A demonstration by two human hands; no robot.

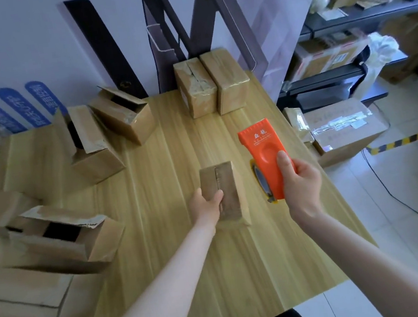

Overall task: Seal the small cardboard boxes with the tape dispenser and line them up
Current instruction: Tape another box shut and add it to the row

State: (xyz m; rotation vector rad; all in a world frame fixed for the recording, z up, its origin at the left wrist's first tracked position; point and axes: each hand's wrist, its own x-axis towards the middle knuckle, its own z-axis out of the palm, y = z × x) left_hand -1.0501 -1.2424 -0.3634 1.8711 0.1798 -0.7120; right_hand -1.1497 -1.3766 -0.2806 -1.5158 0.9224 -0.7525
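Cardboard is sitting at the middle of the pale wooden desk (190, 267). The small cardboard box (224, 191) is lying with its long axis running from near to far, its far end tipping a little to the left. The seam (217, 181) between its top flaps is running the same way, facing up. Whether any tape is already lying on it, I cannot tell.

The left hand (207, 203) is gripping the box at its near left corner, thumb on the top face and fingers curling down the left side, pinning it to the desk. The right hand (299, 178) is wrapping round the orange tape dispenser (264, 151), thumb pressing on its upper face. It is holding the tool just to the right of the box without touching it. The dispenser's long axis is also pointing near to far, roughly parallel with the seam, and its tape roll is showing at the near left edge. The two hands are working apart, each clamped on its own thing.

Judging from this, the coming move is turning on a short shift to the left. The dispenser needs carrying over the seam and drawing along it, and the right hand is already lined up for that.

At the far edge, two sealed boxes (194, 88) are standing side by side and touching. Several open boxes (89, 144) are waiting along the left side of the desk.
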